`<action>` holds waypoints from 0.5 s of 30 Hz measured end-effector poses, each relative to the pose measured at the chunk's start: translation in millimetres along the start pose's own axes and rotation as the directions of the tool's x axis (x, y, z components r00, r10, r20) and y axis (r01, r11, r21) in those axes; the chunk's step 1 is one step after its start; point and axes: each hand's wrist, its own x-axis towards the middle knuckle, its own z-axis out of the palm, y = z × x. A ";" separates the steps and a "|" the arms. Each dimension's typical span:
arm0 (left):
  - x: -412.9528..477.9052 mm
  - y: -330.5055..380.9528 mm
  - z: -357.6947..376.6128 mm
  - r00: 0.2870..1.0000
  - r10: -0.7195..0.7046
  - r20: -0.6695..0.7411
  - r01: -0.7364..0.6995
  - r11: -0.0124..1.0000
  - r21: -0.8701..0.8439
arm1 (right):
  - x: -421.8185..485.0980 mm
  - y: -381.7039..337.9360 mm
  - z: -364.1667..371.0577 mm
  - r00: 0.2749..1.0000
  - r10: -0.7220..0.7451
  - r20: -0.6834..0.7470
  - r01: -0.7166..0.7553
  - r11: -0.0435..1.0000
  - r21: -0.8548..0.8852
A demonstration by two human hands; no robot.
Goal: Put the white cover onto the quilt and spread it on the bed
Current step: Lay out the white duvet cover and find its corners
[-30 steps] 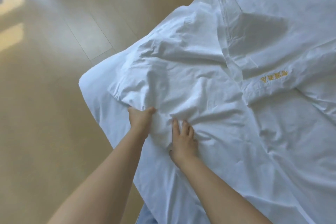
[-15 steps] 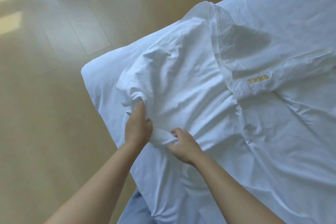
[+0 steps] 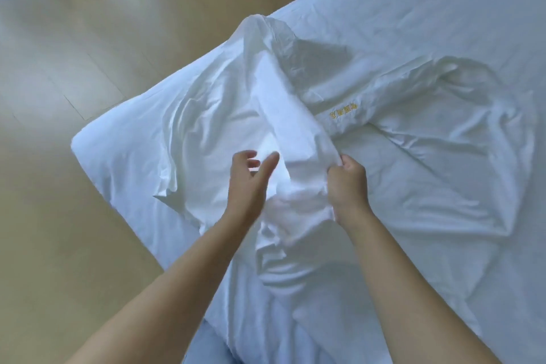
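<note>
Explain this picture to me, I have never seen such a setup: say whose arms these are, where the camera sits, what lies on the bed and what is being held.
There is no machine here. A person works with bare hands, and the single camera sits on their head, looking forward and down. A rumpled white cover with small yellow embroidery lies on the bed, near its corner, with a tan floor beside it. The right hand grips a raised fold of the cover. The left hand is open and holds nothing.
</note>
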 end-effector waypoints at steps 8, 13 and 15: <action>-40.3 24.2 199.2 0.925 -0.168 0.340 0.138 0.984 0.111 | -85.6 61.5 -183.1 0.994 0.025 0.105 -0.044 0.982 0.186; -145.9 -10.7 294.1 0.704 -0.049 0.709 -0.334 0.858 0.391 | -95.1 130.1 -296.1 0.957 0.220 -0.187 -0.153 0.936 0.316; -195.2 -36.3 316.2 0.540 -0.116 0.834 -0.516 0.737 0.436 | -90.9 152.3 -329.6 0.956 0.257 -0.145 -0.219 0.947 0.237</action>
